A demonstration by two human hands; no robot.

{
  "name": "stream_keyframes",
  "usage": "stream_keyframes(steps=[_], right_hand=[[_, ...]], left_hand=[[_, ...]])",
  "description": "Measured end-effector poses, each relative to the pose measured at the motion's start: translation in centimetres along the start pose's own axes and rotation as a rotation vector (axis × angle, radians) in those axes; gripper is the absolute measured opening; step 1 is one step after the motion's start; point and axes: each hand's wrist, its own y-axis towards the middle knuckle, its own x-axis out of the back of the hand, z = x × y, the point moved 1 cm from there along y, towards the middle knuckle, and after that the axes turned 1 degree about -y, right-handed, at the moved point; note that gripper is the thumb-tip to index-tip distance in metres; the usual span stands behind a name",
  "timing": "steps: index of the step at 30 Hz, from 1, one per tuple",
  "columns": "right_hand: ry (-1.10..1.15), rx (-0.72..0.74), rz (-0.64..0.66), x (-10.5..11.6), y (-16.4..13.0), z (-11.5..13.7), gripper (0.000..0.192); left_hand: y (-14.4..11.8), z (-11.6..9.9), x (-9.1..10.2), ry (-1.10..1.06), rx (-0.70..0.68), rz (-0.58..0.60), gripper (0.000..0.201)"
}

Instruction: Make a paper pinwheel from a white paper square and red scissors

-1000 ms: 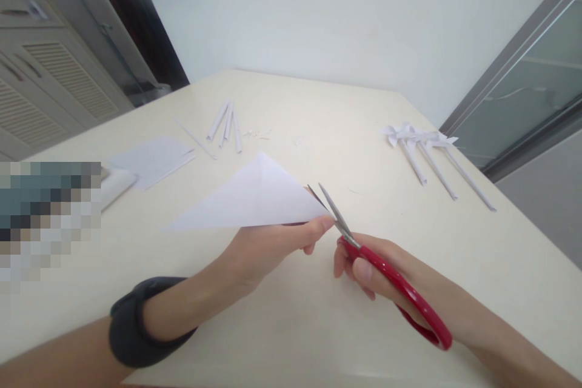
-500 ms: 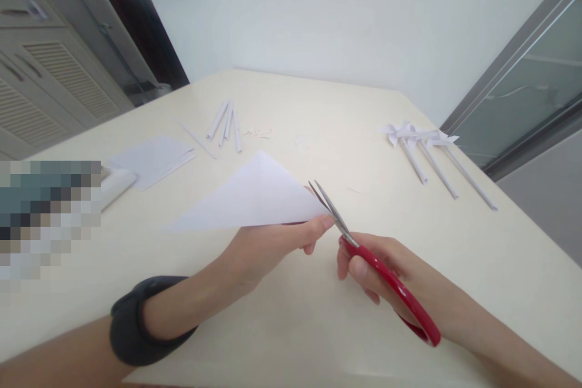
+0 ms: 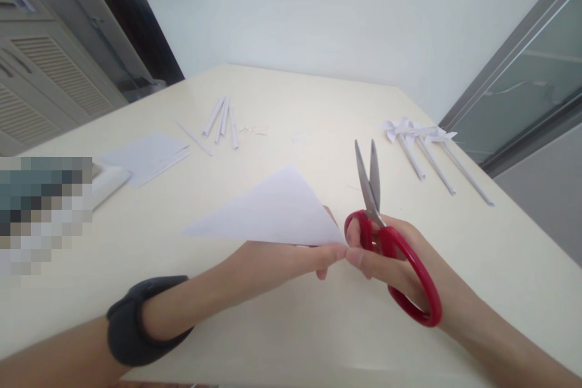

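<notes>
A white sheet of paper folded into a triangle (image 3: 273,209) is pinched at its right corner by my left hand (image 3: 282,260), whose wrist wears a dark band (image 3: 145,318). My right hand (image 3: 395,267) has the red-handled scissors (image 3: 370,185) hooked on its fingers. The blades point up and away, slightly parted, and stand to the right of the paper without touching it. My right thumb tip meets the paper's right corner beside my left thumb. The fingers behind the paper are mostly hidden.
Three paper pinwheels on rolled sticks (image 3: 411,157) lie at the right. Several rolled paper tubes (image 3: 222,121), small scraps (image 3: 254,130) and a thin paper roll (image 3: 193,136) lie farther back. Flat paper sheets (image 3: 145,154) are at the left, near a blurred-out object (image 3: 40,212).
The scissors have come away from the paper's corner, and their blades have swung upward. My right thumb has moved to that corner. The paper has shifted slightly right and nearer.
</notes>
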Motion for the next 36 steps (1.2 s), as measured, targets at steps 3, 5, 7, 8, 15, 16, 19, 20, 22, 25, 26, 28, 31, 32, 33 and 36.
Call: stream_keyframes(steps=[3, 5, 7, 8, 15, 16, 19, 20, 22, 25, 26, 28, 31, 32, 33, 36], right_hand=[[-0.011, 0.008, -0.026, 0.0, 0.0, 0.0, 0.021], [-0.017, 0.010, -0.039, 0.0, 0.0, 0.0, 0.021], [-0.017, 0.015, -0.041, 0.0, 0.0, 0.1, 0.021], [-0.016, 0.016, -0.043, 0.0, -0.1, 0.1, 0.021], [-0.045, -0.018, -0.057, -0.1, 0.0, -0.1, 0.022], [-0.046, -0.022, -0.066, -0.1, 0.1, -0.1, 0.023], [-0.066, -0.028, -0.075, -0.1, 0.1, -0.1, 0.025], [-0.076, -0.020, -0.066, 0.0, 0.1, -0.1, 0.025], [-0.087, -0.007, -0.031, 0.1, 0.0, 0.0, 0.025], [-0.069, 0.020, 0.074, 0.1, -0.2, 0.2, 0.028], [-0.069, 0.041, 0.114, 0.1, -0.2, 0.2, 0.030], [-0.097, 0.089, 0.178, 0.0, -0.3, 0.2, 0.035], [-0.173, 0.093, 0.196, -0.1, -0.3, 0.1, 0.037], [-0.194, 0.081, 0.189, -0.2, -0.4, 0.1, 0.037], [-0.211, 0.070, 0.181, -0.2, -0.4, 0.0, 0.036], [-0.235, 0.053, 0.175, -0.2, -0.5, 0.0, 0.035]], left_hand=[[-0.1, 0.1, 0.0, -0.118, -0.025, -0.031, 0.035], [0.0, 0.2, 0.1, -0.181, -0.054, -0.069, 0.037], [0.1, 0.2, 0.1, -0.200, -0.063, -0.086, 0.036], [0.1, 0.2, 0.2, -0.199, -0.062, -0.085, 0.034], [-0.1, -0.1, 0.2, -0.201, -0.091, -0.081, 0.026], [-0.2, -0.1, 0.2, -0.206, -0.099, -0.096, 0.027], [-0.2, 0.0, 0.1, -0.208, -0.107, -0.127, 0.026], [-0.1, 0.1, 0.2, -0.209, -0.109, -0.137, 0.026], [0.0, 0.3, 0.3, -0.218, -0.111, -0.164, 0.024], [0.1, 0.3, 0.8, -0.260, -0.127, -0.215, 0.023], [0.2, 0.2, 0.9, -0.280, -0.142, -0.232, 0.024], [0.2, 0.1, 1.0, -0.317, -0.176, -0.251, 0.025], [0.3, 0.1, 0.9, -0.352, -0.196, -0.257, 0.025], [0.3, 0.1, 0.9, -0.356, -0.191, -0.260, 0.025], [0.2, 0.2, 0.8, -0.356, -0.181, -0.263, 0.024], [0.2, 0.3, 0.7, -0.340, -0.149, -0.288, 0.024]])
